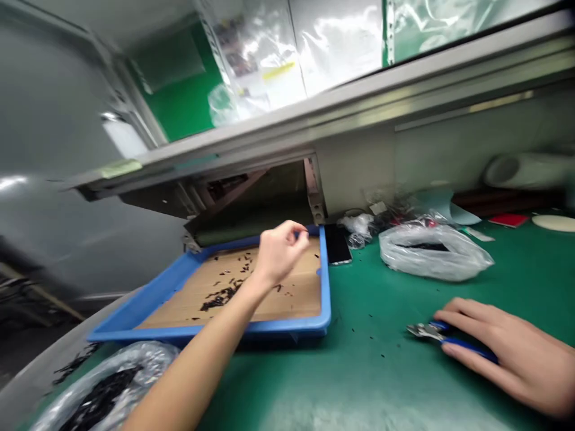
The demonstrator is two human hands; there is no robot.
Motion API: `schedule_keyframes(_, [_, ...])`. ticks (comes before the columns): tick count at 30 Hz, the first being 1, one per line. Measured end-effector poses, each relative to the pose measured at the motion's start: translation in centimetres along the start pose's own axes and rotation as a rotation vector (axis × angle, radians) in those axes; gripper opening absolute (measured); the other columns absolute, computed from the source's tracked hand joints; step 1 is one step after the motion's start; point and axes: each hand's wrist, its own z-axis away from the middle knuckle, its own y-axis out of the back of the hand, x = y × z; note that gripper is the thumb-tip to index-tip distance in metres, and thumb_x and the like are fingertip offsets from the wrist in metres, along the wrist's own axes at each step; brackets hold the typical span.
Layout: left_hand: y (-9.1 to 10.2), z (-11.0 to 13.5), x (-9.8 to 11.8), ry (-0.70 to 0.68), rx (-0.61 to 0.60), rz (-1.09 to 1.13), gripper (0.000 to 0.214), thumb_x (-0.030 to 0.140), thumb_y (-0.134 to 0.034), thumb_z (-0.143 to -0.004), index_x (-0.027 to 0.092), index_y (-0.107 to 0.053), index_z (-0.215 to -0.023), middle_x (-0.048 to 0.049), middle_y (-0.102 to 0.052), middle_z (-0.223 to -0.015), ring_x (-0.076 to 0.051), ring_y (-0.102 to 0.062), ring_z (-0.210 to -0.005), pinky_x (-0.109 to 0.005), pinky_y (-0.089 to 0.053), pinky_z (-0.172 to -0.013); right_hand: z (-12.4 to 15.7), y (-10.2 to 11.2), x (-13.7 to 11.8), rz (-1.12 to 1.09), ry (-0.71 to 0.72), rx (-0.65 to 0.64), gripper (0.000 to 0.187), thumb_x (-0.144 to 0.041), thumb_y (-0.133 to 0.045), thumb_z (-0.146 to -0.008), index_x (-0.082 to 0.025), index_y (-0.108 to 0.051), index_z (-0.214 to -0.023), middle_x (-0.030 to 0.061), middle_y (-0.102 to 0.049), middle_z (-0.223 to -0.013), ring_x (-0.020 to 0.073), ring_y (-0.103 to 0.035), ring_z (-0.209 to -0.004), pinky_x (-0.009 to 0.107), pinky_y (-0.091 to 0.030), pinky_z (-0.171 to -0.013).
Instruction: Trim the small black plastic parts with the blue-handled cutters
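Above the blue tray (pixel 324 293), my left hand (pixel 281 250) is closed in a pinch. What its fingertips hold, if anything, is too small to make out. Small black pieces (pixel 220 297) lie scattered and heaped on the cardboard (pixel 179 311) lining the tray. On the right, my right hand (pixel 503 350) rests low over the green table, its fingers around the blue handles of a pair of side cutters (pixel 424 331). The metal jaws point left, and a few tiny dark bits lie near them.
A plastic bag of black parts (pixel 105 398) stands at the front left. Another clear bag (pixel 435 257) lies behind my right hand. A phone (pixel 338 244) sits beside the tray. A metal shelf edge (pixel 287 126) crosses above the table (pixel 359 371).
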Motion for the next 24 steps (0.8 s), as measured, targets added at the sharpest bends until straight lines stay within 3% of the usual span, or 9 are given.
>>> schedule_keyframes(2, [-1.4, 4.9, 5.6, -0.33, -0.136, 0.103, 0.013, 0.029, -0.059, -0.092, 0.02, -0.068, -0.088, 0.0022, -0.064, -0.071, -0.013, -0.059, -0.063, -0.026, -0.043, -0.061, -0.4, 1.3, -1.0, -0.005, -0.028, -0.143, 0.043, -0.058, -0.046, -0.105, -0.03, -0.058, -0.135, 0.0078, -0.056, -0.133, 0.0272, -0.06, -0.114, 0.045, -0.054, -0.096])
schedule_keyframes(3, [-2.0, 7.4, 7.6, -0.634, -0.176, 0.087, 0.015, 0.024, -0.056, -0.093, 0.018, -0.064, -0.082, 0.0011, -0.062, -0.069, -0.015, -0.054, -0.056, -0.029, -0.037, -0.051, -0.7, 1.9, -1.4, -0.004, -0.038, -0.185, 0.044, -0.059, -0.043, -0.105, -0.029, -0.057, -0.135, 0.0083, -0.055, -0.132, 0.0276, -0.059, -0.113, 0.047, -0.054, -0.095])
schedule_keyframes(4, [-2.6, 9.8, 9.1, -0.796, -0.225, 0.05, 0.012, 0.018, -0.056, -0.092, 0.018, -0.062, -0.082, 0.0006, -0.061, -0.069, -0.016, -0.051, -0.051, -0.032, -0.033, -0.046, -0.9, 2.4, -1.8, 0.001, -0.048, -0.211, 0.045, -0.06, -0.041, -0.106, -0.029, -0.056, -0.135, 0.0085, -0.054, -0.131, 0.0278, -0.058, -0.112, 0.048, -0.053, -0.094])
schedule_keyframes(6, [-3.7, 13.4, 10.3, -0.932, -0.282, -0.006, 0.011, 0.01, -0.055, -0.09, 0.016, -0.058, -0.082, -0.0004, -0.058, -0.068, -0.018, -0.047, -0.047, -0.036, -0.028, -0.041, -1.2, 3.2, -2.5, 0.009, -0.053, -0.242, 0.046, -0.061, -0.038, -0.106, -0.028, -0.057, -0.132, 0.0087, -0.054, -0.127, 0.0278, -0.058, -0.107, 0.05, -0.052, -0.09])
schedule_keyframes(9, [-5.0, 15.7, 9.3, -0.85, -0.263, 0.059, 0.009, 0.005, -0.055, -0.09, 0.014, -0.058, -0.09, -0.0001, -0.056, -0.068, -0.019, -0.044, -0.047, -0.037, -0.032, -0.04, -1.2, 3.8, -3.9, 0.007, -0.03, -0.28, 0.04, -0.057, -0.039, -0.106, -0.028, -0.059, -0.125, 0.0072, -0.055, -0.119, 0.0263, -0.057, -0.1, 0.051, -0.05, -0.086])
schedule_keyframes(13, [-5.8, 15.4, 7.8, -0.8, -0.181, 0.222, 0.013, 0.009, -0.054, -0.096, 0.012, -0.061, -0.106, 0.0025, -0.053, -0.064, -0.018, -0.043, -0.047, -0.037, -0.034, -0.043, -1.2, 4.3, -5.8, -0.013, 0.0, -0.348, 0.027, -0.048, -0.05, -0.103, -0.025, -0.06, -0.112, 0.0052, -0.055, -0.108, 0.0248, -0.053, -0.094, 0.051, -0.046, -0.085])
schedule_keyframes(17, [-6.1, 15.2, 7.9, -0.723, -0.241, 0.4, 0.017, 0.009, -0.055, -0.098, 0.014, -0.062, -0.112, 0.0027, -0.056, -0.067, -0.016, -0.048, -0.051, -0.035, -0.035, -0.048, -1.2, 4.7, -6.6, -0.011, 0.007, -0.398, 0.024, -0.046, -0.054, -0.101, -0.023, -0.06, -0.108, 0.0053, -0.053, -0.105, 0.0257, -0.052, -0.091, 0.052, -0.045, -0.082])
schedule_keyframes(24, [-6.4, 15.6, 8.3, -0.515, -0.246, 0.468, 0.012, 0.011, -0.057, -0.094, 0.019, -0.064, -0.087, 0.0045, -0.056, -0.064, -0.013, -0.051, -0.051, -0.032, -0.034, -0.051, -0.1, 4.5, -7.5, -0.018, 0.095, -0.366, 0.025, -0.046, -0.052, -0.103, -0.024, -0.058, -0.113, 0.0057, -0.054, -0.11, 0.0276, -0.053, -0.098, 0.054, -0.043, -0.089])
